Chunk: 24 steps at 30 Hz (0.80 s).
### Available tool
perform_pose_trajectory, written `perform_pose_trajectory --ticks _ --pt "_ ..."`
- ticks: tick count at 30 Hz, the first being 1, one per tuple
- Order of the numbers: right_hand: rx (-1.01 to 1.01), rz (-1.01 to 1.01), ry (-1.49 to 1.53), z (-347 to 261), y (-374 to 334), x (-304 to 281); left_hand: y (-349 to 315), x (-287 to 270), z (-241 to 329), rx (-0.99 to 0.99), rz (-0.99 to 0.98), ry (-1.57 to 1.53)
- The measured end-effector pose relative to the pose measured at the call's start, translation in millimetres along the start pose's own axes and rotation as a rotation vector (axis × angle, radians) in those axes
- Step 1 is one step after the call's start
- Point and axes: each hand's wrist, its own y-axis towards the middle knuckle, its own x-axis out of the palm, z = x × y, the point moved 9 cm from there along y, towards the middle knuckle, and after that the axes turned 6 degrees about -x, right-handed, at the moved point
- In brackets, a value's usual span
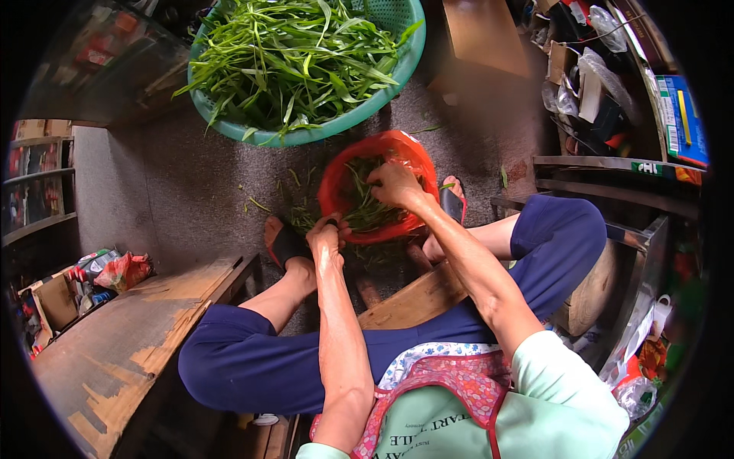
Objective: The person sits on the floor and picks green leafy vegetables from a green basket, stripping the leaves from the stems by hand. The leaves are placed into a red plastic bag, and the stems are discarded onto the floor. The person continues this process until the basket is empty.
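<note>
A red plastic bag or bag-lined tub (pixel 330 191) stands on the floor between my feet, with cut green stems and leaves (pixel 370 206) inside. My left hand (pixel 327 231) is closed at its near left rim, gripping the red edge; something dark shows at the fingers. My right hand (pixel 395 185) reaches in over the right side, its fingers curled down at the greens. What they hold, if anything, is hidden. Beyond the red bag, a green plastic basket (pixel 394 96) is heaped with long leafy greens (pixel 298 61).
Loose green scraps (pixel 260 205) lie on the grey floor (pixel 191 183). A worn wooden board (pixel 115 367) is at my left, crowded shelves (pixel 596 161) at my right. A cardboard box (pixel 485 34) stands at the far right. Under me is a wooden stool (pixel 417 298).
</note>
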Motion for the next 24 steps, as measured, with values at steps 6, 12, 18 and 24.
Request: perform_pose_trajectory --ticks 6,12,18,24 --pt "-0.003 -0.032 0.312 -18 -27 -35 -38 29 23 -0.012 -0.120 0.004" --pt "0.124 0.027 0.582 -14 -65 -28 -42 23 43 0.432 -0.060 0.076" --pt "0.022 -0.013 0.856 -35 -93 -18 -40 44 26 0.037 -0.246 0.025" --pt "-0.064 -0.007 0.844 -38 -95 -9 -65 78 34 0.063 -0.611 -0.291"
